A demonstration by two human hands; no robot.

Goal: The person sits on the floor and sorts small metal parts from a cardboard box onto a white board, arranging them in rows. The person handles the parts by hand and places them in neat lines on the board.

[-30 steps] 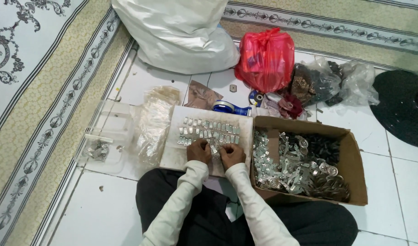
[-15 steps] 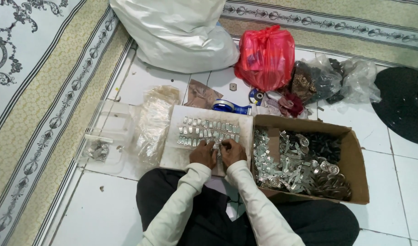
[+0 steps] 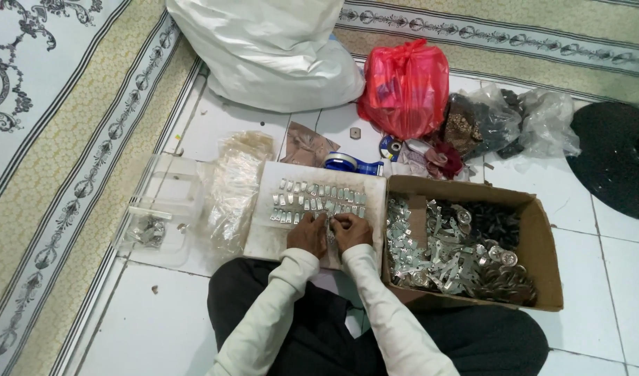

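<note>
Fingers (image 3: 319,224) of both hands pinch one small clip | three clip rows (image 3: 319,198) (white board (image 3: 264,237))

A person sits on a white tiled floor (image 3: 598,278). The left hand (image 3: 308,235) and right hand (image 3: 352,231) meet, fingers touching, over a white board (image 3: 264,240) that carries rows of small metal pieces (image 3: 318,198). Just right of the board stands a cardboard box (image 3: 542,244) holding metal parts (image 3: 438,254). Left of the board lie clear bags (image 3: 234,188) and a clear tray (image 3: 167,202). Beyond are a tape roll (image 3: 347,163), a red bag (image 3: 405,87) and a white sack (image 3: 271,52).
</note>
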